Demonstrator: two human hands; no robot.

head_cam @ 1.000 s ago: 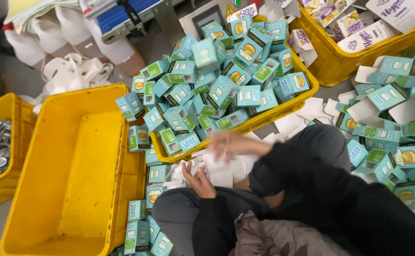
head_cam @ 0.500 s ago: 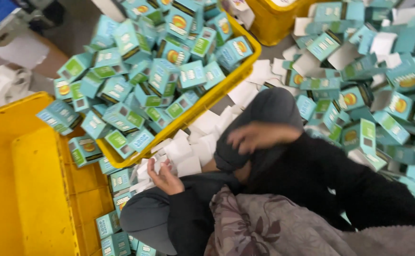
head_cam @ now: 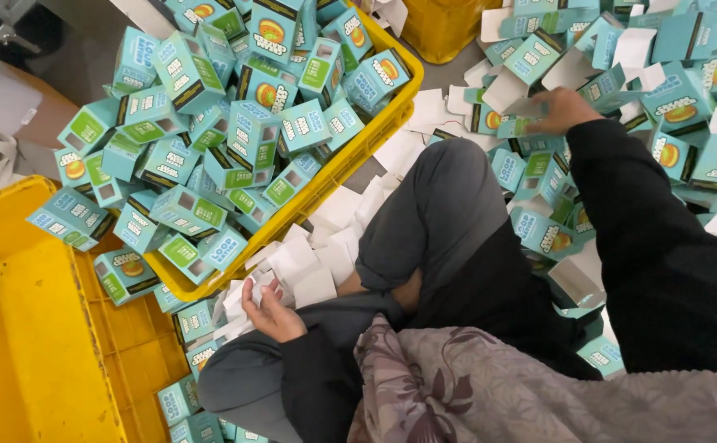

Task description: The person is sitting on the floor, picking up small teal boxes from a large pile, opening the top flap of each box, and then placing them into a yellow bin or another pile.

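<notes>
The left hand (head_cam: 270,310) curls shut around a small stack of white card inserts (head_cam: 242,302) at seven o'clock. The right hand (head_cam: 562,109) closes on a flattened teal cardboard carton (head_cam: 519,126) at one o'clock. The overfilled yellow plastic crate (head_cam: 375,135) at eleven o'clock looks risky: heaped cartons could slide off if nudged, and the loose stack might fan out.

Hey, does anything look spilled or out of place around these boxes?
Yes. Teal boxes are heaped past the rim of the yellow crate, some sliding over its edge, and more lie scattered on the floor with loose white cards. The right hand reaches into the floor pile.
</notes>
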